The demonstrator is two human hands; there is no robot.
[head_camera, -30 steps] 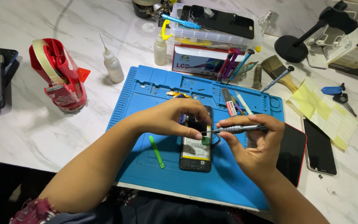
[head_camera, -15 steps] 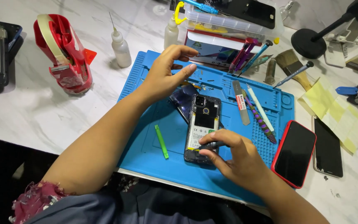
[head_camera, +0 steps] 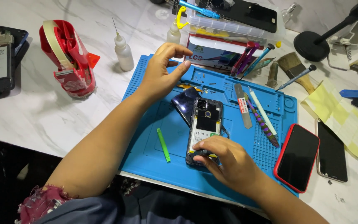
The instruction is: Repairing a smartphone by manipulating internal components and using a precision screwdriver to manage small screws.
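- White marble-patterned tabletop carries everything, and the blue silicone repair mat at its near edge serves as the landmark.
- Left hand hovers over the mat's far left corner, fingers half curled and thumb apart from them, holding nothing I can make out.
- Right hand rests on the mat's near middle, its fingertips closed on the bottom end of the opened black smartphone with its back cover off; whether a small tool sits under the fingers I cannot tell.
- That phone lies at the mat's centre, battery and camera exposed, partly over a dark glossy back panel. Pressing hard on the bare end could likely flex the board or battery.
- Red-cased smartphone lying face up overhangs the mat's right edge; an elbow nudge might slide it off.
- Red tape dispenser stands left of the mat.
- Small clear dropper bottle with a needle tip stands off the mat's far left corner; the raised hand could tip it.
- Green plastic pry stick lies left of the open phone, loose enough to roll underfoot of the wrist.
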